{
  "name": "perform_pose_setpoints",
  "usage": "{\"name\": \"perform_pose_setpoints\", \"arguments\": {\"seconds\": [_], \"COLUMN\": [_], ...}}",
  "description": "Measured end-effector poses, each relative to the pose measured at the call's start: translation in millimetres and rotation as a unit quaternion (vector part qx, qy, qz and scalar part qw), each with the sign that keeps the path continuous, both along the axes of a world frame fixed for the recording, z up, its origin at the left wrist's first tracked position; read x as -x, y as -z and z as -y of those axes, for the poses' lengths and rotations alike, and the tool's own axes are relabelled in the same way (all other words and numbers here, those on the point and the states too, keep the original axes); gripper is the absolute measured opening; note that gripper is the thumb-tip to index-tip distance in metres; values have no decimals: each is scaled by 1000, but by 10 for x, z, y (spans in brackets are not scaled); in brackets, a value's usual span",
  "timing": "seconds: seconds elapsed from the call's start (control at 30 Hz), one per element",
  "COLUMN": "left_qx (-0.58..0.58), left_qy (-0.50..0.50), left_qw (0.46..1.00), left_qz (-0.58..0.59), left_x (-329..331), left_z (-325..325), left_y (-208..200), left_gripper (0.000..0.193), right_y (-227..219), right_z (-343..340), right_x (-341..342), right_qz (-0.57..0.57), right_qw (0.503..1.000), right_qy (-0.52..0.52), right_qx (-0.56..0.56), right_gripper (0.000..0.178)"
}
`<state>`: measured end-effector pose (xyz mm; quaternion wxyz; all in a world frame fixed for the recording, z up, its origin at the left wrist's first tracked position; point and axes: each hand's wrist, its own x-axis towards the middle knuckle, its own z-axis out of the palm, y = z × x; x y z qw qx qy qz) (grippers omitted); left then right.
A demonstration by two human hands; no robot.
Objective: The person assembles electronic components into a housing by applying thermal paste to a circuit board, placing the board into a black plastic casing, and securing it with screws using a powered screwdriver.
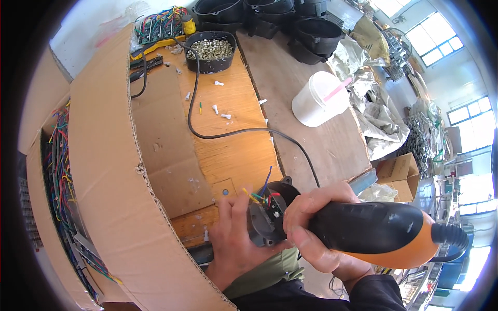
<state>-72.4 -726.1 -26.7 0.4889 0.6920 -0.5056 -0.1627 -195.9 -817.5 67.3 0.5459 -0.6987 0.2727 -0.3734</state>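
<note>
My right hand (pixel 316 228) is wrapped around a black and orange corded power tool (pixel 371 228), which lies sideways with its cable end to the right. The tool's working end is hidden behind my fingers, close to a round dark housing (pixel 259 223). Short coloured wires (pixel 259 196) rise from a small board inside that housing. My left hand (pixel 236 243) is at the housing's left and near side, thumb along its lower rim and fingers beside the wires, gripping it. Under the left hand shows a green cloth (pixel 270 272).
A tall cardboard box (pixel 109 135) blocks the left side; wired boards (pixel 62 155) fill another beyond it. A black cable (pixel 233 132) crosses the wooden bench. Farther back are a tub of small metal parts (pixel 210 50), black housings (pixel 316 39) and a white bucket (pixel 319 101).
</note>
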Motion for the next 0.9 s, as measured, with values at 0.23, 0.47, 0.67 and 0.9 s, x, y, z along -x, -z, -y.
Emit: {"name": "perform_pose_setpoints", "arguments": {"seconds": [0.23, 0.47, 0.67, 0.9], "left_qx": [82, 76, 55, 68], "left_qy": [21, 8, 11, 10], "left_qw": [991, 995, 996, 997], "left_qz": [106, 59, 62, 39], "left_x": [-86, -17, -44, -23], "left_z": [135, 135, 99, 96], "left_y": [40, 40, 23, 1], "left_gripper": [85, 91, 93, 93], "right_y": [-204, -127, -44, -96], "right_z": [90, -126, -104, -146], "right_x": [-113, -108, -51, 94], "right_qz": [-61, -55, -22, -85], "right_qw": [995, 988, 998, 996], "right_qy": [-79, 93, 23, -16], "right_qx": [22, -114, 48, -32], "right_gripper": [26, 38, 33, 32]}}
